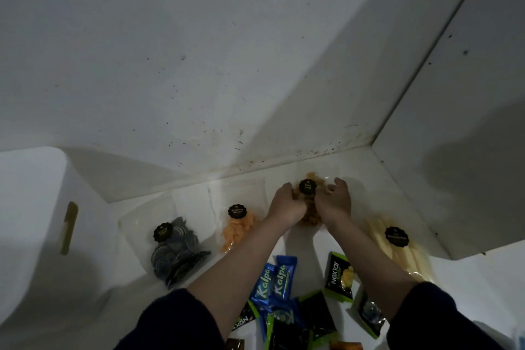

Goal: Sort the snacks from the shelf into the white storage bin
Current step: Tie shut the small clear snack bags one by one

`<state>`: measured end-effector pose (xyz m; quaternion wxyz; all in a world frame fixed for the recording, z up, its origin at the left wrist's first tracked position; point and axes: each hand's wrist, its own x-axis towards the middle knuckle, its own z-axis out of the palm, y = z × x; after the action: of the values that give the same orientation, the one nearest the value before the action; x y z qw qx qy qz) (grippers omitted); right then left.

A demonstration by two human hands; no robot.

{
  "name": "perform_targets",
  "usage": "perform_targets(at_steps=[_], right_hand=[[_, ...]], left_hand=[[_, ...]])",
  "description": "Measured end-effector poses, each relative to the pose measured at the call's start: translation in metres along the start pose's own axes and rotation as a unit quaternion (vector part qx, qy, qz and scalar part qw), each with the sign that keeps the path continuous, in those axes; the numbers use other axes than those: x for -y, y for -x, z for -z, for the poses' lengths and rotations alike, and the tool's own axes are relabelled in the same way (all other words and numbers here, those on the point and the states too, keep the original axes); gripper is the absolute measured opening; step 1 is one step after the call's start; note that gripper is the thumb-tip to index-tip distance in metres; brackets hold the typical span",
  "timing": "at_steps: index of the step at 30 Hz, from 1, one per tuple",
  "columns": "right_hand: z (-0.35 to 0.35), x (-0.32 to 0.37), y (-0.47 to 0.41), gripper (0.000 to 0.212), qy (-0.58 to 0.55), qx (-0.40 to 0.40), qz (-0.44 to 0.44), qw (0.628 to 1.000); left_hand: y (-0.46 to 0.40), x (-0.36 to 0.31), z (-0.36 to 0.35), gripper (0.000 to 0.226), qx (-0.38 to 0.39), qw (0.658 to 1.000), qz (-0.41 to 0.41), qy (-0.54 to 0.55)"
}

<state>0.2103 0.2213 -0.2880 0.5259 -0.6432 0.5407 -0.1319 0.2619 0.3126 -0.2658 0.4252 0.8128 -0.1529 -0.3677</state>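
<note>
Crinkly clear pouch of golden snacks (308, 202), gripped between left hand (285, 204) and right hand (336, 202) fingers.

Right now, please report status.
Both hands, left hand and right hand, on clear snack bag, fingers closed around it. Bag on shelf. Nothing blocking.
</note>
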Motion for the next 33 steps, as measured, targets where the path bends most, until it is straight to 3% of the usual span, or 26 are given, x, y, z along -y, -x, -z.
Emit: perform_targets(at_steps=[7, 14, 18, 25, 30, 33], right_hand=[[0.017, 0.016, 0.048, 0.041, -0.061, -0.06, 0.106, 0.991], [0.041, 0.055, 0.124, 0.015, -0.136, -0.085, 0.228, 0.96], [0.054, 0.074, 0.173, 0.009, -0.147, -0.037, 0.3, 0.942], [0.066, 0.099, 0.243, 0.022, -0.149, 0.051, 0.39, 0.907], [0.072, 0.102, 0.275, 0.019, -0.15, 0.088, 0.404, 0.898], [0.077, 0.098, 0.285, 0.014, -0.132, 0.104, 0.408, 0.897]], left_hand=[[0.047, -0.006, 0.011, 0.051, -0.075, 0.994, -0.036, 0.074], [0.129, -0.023, 0.047, 0.034, -0.163, 0.968, -0.096, 0.163], [0.18, -0.031, 0.088, 0.031, -0.177, 0.958, -0.142, 0.173], [0.249, -0.042, 0.146, 0.018, -0.22, 0.926, -0.207, 0.226], [0.286, -0.04, 0.164, 0.009, -0.212, 0.914, -0.247, 0.243], [0.301, -0.036, 0.17, 0.02, -0.194, 0.921, -0.247, 0.233]])
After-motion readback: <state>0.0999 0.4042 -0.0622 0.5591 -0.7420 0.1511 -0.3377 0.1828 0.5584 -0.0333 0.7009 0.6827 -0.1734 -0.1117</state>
